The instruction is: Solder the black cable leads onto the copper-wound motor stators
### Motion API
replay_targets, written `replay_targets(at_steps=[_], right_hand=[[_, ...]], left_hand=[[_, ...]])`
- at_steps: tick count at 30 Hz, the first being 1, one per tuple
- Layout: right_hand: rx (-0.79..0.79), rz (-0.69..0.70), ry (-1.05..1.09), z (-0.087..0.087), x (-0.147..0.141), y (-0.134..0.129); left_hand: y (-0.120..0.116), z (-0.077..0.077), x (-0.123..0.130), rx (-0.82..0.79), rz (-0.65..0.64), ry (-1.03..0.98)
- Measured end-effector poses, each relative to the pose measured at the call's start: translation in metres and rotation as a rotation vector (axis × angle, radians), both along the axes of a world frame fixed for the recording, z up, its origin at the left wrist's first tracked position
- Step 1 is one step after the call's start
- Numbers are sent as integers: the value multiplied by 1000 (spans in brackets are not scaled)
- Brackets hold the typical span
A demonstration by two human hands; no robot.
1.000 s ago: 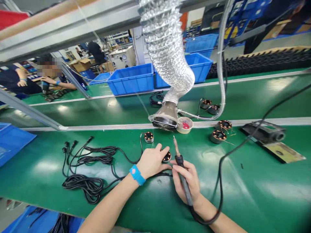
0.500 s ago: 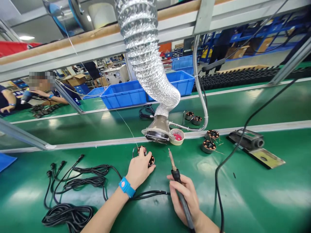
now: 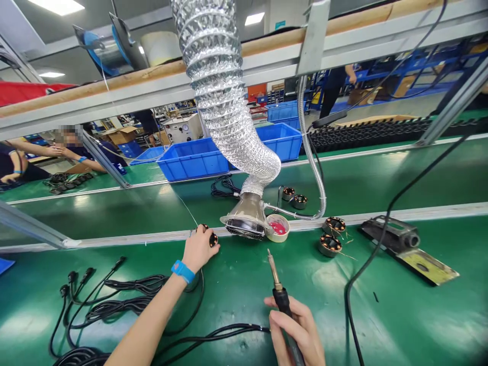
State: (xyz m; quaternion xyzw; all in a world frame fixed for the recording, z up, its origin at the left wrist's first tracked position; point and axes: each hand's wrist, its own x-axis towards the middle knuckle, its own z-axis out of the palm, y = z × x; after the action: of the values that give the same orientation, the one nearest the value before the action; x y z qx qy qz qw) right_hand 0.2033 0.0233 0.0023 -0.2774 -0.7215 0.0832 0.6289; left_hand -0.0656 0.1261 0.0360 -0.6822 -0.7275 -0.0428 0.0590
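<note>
- The right hand (image 3: 295,331) is clenched around the dark grip of a soldering iron (image 3: 281,297), near the middle of the bench.
- The iron's long axis runs from the near right to the far left, with its bare metal tip pointing far and slightly left, touching nothing.
- The left hand (image 3: 198,249), with a blue wristband (image 3: 183,271), is closed over a wound copper coil (image 3: 212,240), grasping it; most of the coil is hidden.
- That coil sits at the far edge of the near green bench (image 3: 396,325), just beside a white rail (image 3: 305,227). Its axis cannot be made out.
- Bundled black cables (image 3: 114,300) lie to the near left.
- To the far right, two more coils (image 3: 330,245) sit beside an iron stand (image 3: 396,236).
- A fume hood (image 3: 246,219) on a foil duct (image 3: 217,86) hangs beyond the hands, just left of a small round tin (image 3: 277,228).
</note>
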Motion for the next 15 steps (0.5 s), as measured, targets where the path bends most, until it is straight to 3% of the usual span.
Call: replay_targets(at_steps=[5,8,11,15], right_hand=[[22,7,-2,0,-1,2],[17,15,-27,-4,-1,3],[7,19,-46,-6,-1,4],[-4,41,-69,-7,-1,4]], left_hand=[[67,12,-25,-13,116,9],[95,15,-30,-35,124,4],[101,23,-36,-41,100,4],[78,48,-65,-89,47,12]])
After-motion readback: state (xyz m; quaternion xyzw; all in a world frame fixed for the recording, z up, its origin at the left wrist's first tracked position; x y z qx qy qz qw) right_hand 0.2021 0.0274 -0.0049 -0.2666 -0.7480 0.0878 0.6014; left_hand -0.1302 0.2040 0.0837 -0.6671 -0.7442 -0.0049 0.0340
